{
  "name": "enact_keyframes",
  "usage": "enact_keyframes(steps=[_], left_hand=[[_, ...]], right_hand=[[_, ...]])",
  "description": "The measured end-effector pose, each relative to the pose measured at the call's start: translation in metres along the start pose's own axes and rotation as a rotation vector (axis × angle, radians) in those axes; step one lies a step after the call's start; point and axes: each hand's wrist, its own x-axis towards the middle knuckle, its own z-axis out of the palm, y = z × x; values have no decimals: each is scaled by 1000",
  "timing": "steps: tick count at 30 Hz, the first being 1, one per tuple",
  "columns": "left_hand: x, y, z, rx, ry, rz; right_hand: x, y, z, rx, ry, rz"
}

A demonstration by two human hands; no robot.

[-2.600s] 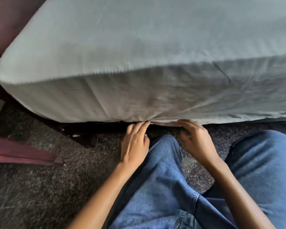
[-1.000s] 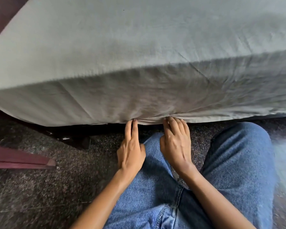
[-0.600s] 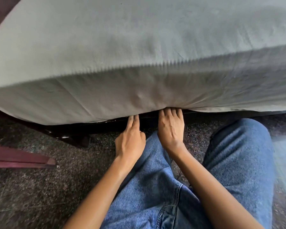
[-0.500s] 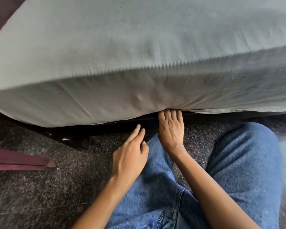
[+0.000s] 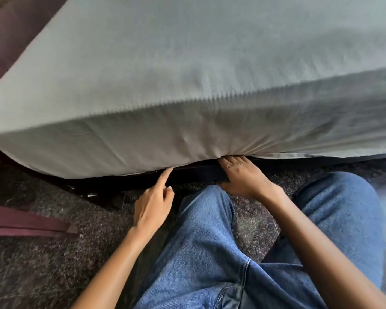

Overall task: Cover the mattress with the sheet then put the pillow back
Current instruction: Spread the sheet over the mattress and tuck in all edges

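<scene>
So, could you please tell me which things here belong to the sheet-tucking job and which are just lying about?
In the job: grey sheet; left hand, forefinger at its lower edge; right hand, fingers under its edge; dark bed frame.
Lying about: maroon wooden bar; speckled floor.

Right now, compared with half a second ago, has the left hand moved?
Yes. The left hand has gone forward toward the bed. Its index fingertip now reaches the lower edge of the sheet, which it hung short of before.

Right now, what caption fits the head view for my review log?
Tucking the grey sheet: right hand pushes its lower edge under, left hand touches the hem with its index fingertip.
</scene>
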Motion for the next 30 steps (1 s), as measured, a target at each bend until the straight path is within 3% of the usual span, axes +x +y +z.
enact_keyframes(steps=[5,8,13,15,20,22,30], left_hand=[[13,12,6,45,-79,-109],[17,23,7,110,-94,-157],[17,50,-5,343,-211,-149],[11,65,-13,359,-195,-78],[-16,110,3,-14,-38,302],[-1,114,16,11,-17,414],[18,113,42,108,-18,492]], right_hand=[[-20,-4,-6,72,-34,-58],[-46,2,-3,270,-62,-93],[-76,41,18,408,351,202],[-76,56,27,373,513,275],[-64,70,29,178,728,357],[-62,73,25,124,784,406],[-59,82,21,111,761,461]])
